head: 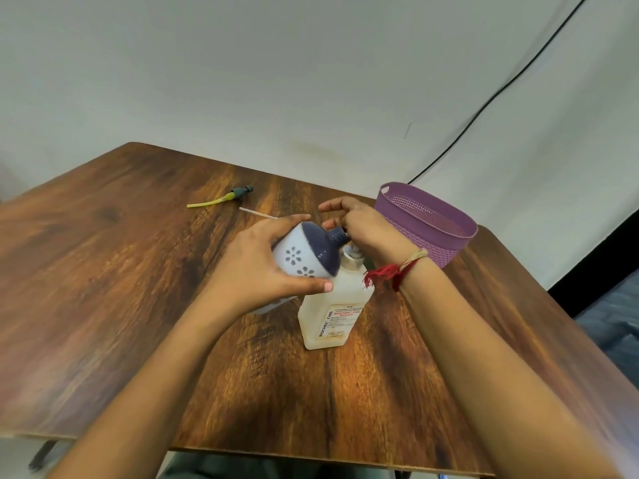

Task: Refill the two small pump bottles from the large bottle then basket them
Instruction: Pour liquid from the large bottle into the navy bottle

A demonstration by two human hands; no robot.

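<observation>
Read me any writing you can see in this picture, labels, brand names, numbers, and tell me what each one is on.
"BIOCHEK" then "CHG", running up the side of the label on the large translucent bottle.
A red line on the same label, likely "BIOCHEK CHG" again: blurred.
A short red word beneath it: too blurred to read.
The fine print below: too small to read.
The blue and white bottle carries only flower motifs, no text.
The purple basket shows no writing.
</observation>
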